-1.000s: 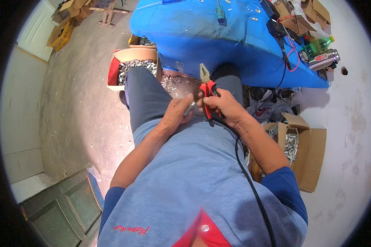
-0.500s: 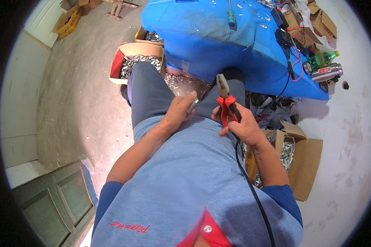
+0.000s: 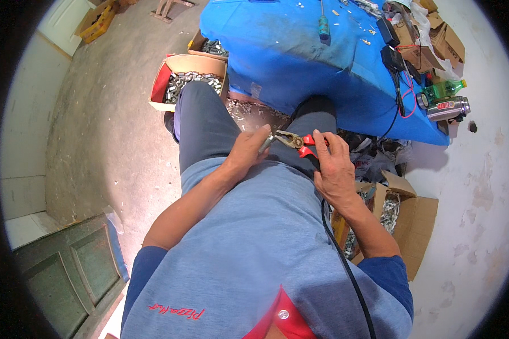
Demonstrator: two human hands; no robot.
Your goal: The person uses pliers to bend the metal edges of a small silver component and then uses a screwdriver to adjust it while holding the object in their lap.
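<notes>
Fingers of the left hand (image 3: 246, 148) cover most of a small grey metal piece (image 3: 266, 144), so its full shape is hard to make out; only the part beyond the thumb shows. The right hand (image 3: 335, 166) hides much of the handles of the red-and-black pliers (image 3: 290, 139), and a black cable (image 3: 345, 257) runs below the right fingers to the lower edge, where it is cut off.

The metal piece sits between the left thumb and fingers, which are clamped on it. The right fingers are wrapped around the pliers' handles. The pliers point left from them, jaws parted, tips right at the piece; whether they touch it I cannot tell.

Ahead of the fingers is the blue-covered tabletop (image 3: 283, 62). Beyond the left fingers, 2 boxes hold metal pieces.

Red stitched script (image 3: 178, 311) marks the shirt (image 3: 237, 243) below the left fingers. Far right of the right fingers, a steel flask (image 3: 448, 109) bears a red label, its print too small to read.
</notes>
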